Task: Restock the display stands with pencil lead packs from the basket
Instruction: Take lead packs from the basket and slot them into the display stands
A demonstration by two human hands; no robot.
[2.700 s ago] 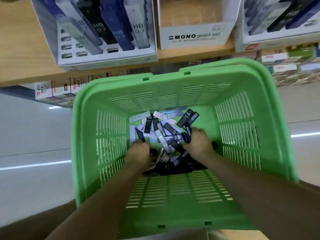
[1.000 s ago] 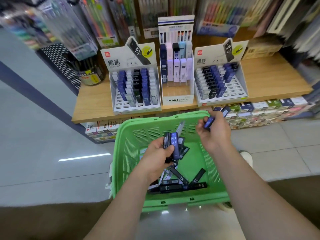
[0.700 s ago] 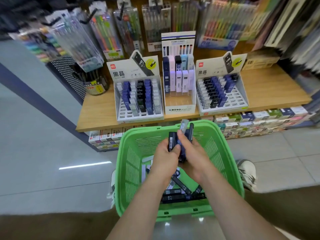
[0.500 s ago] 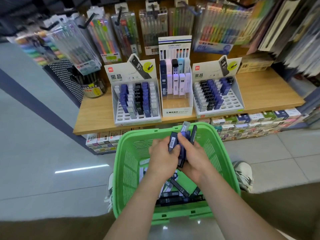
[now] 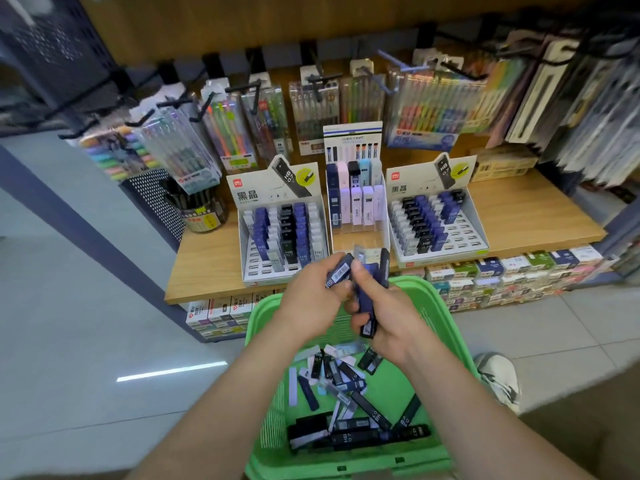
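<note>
Above the green basket (image 5: 446,327) my two hands meet around a bundle of pencil lead packs (image 5: 367,299). My left hand (image 5: 311,299) pinches a dark pack with a barcode label at its top. My right hand (image 5: 391,317) grips several dark blue packs fanned upward. More loose packs (image 5: 346,403), black, blue and white, lie on the basket's floor. Three display stands sit on the wooden shelf (image 5: 526,213): a left stand (image 5: 282,223), a middle stand (image 5: 356,206) and a right stand (image 5: 433,220) whose front slots are vacant.
Pen and highlighter packs hang on hooks above the shelf. A black mesh bin (image 5: 156,202) and a jar of pens (image 5: 201,213) stand at the shelf's left end. Small boxes (image 5: 502,275) line the level below. A shoe (image 5: 498,379) shows right of the basket on the tiled floor.
My hands left the basket floor holding packs, came together, and rose toward the stands. My view tilted up from the basket to the shelf.
</note>
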